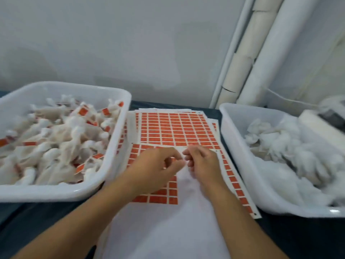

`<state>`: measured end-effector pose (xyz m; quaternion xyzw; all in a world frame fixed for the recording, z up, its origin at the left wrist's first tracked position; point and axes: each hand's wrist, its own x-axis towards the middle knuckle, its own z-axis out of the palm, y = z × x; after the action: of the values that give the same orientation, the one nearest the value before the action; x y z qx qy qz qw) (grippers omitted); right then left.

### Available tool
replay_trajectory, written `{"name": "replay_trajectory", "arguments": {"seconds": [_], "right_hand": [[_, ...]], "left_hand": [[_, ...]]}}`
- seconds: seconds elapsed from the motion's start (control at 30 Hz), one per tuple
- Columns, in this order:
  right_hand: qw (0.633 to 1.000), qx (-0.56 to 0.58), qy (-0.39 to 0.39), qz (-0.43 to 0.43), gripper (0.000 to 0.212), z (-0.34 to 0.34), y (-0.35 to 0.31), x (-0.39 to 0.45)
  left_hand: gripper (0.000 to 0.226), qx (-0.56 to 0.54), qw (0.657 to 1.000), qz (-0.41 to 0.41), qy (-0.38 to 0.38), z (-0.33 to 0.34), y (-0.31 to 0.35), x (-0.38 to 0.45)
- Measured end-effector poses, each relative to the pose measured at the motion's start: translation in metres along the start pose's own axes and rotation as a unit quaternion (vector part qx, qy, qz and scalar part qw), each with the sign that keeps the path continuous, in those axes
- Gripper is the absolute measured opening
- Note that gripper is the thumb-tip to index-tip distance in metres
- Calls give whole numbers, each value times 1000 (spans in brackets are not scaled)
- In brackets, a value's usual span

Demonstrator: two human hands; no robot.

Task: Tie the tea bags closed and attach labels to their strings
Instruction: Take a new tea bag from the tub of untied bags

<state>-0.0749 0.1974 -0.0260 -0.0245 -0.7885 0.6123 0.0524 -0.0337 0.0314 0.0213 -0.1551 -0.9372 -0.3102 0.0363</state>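
My left hand [155, 165] and my right hand [204, 161] hover fingertip to fingertip above the front label sheet [158, 198]. This is a white backing sheet with many of its orange labels gone. Fingers of both hands are curled, and they pinch a small pale strand between them that looks like a string [184, 161]. Blur hides its detail. A full sheet of orange labels [177, 128] lies just beyond the hands. No tea bag shows clearly in either hand.
A white tub [115, 131] on the left holds several tied tea bags with orange labels. Another white tub [235, 146] on the right holds white unlabelled bags. A dark cloth covers the table. White pipes run up the wall at the back right.
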Motion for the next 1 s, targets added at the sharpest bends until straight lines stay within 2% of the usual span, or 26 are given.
{"name": "replay_trajectory", "arguments": {"seconds": [0.07,0.17,0.3,0.4,0.5,0.6,0.67,0.77,0.87,0.93,1.0], "right_hand": [[1000,-2,12,7,29,-2,2,1],[1000,-8,24,19,32,-1,-1,3],[998,-50,-10,47,37,6,-19,6],[992,-120,-14,-28,35,2,-48,10],[984,-131,12,-123,28,-19,-90,21],[966,-157,79,-189,13,-54,-129,42],[950,-197,133,-200,12,-82,-141,66],[903,-371,179,-125,18,-127,-127,110],[812,-572,117,21,20,-161,-87,139],[764,-639,64,63,27,-166,-60,148],[737,-671,24,78,35,-160,-42,157]], "left_hand": [[31,36,999,-29,24,17,-25,12],[34,16,997,-39,63,32,-54,20],[31,4,997,-33,64,41,-67,20],[26,-8,997,-44,70,40,-70,20],[24,-11,995,-60,80,40,-73,20],[23,-8,992,-77,95,40,-75,21],[22,-12,992,-83,96,41,-76,21],[21,-23,992,-87,94,42,-74,20],[20,-45,991,-87,94,41,-74,18],[19,-56,990,-92,95,40,-72,18],[20,-60,989,-96,95,41,-70,17]]}}
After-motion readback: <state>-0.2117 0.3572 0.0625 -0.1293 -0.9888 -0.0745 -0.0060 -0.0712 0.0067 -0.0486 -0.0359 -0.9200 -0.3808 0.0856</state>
